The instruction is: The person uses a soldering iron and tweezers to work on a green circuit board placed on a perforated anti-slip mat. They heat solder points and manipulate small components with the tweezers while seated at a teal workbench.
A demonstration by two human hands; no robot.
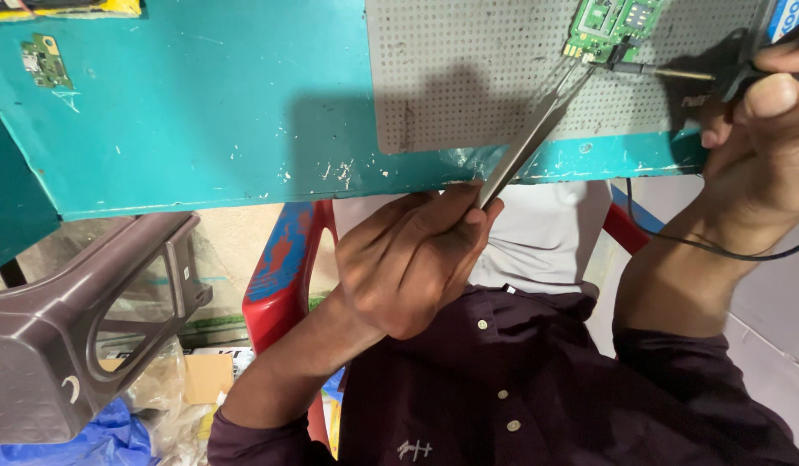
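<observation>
My left hand [412, 259] is shut on a pair of metal tweezers [529, 142]. Their tips reach the lower left corner of a green circuit board [611, 22] lying on a grey perforated mat [468, 78]. My right hand [762, 147] grips a black soldering iron by its handle. Its thin tip [667, 72] points left and meets the same corner of the board. Part of the board is cut off by the top edge of the view.
The mat lies on a scratched teal table [201, 112], which also carries a small green board [41, 59] at far left. A black cable [701, 246] hangs below my right wrist. A brown plastic chair [63, 328], a red chair [283, 276] and blue bags [88, 440] are under the table.
</observation>
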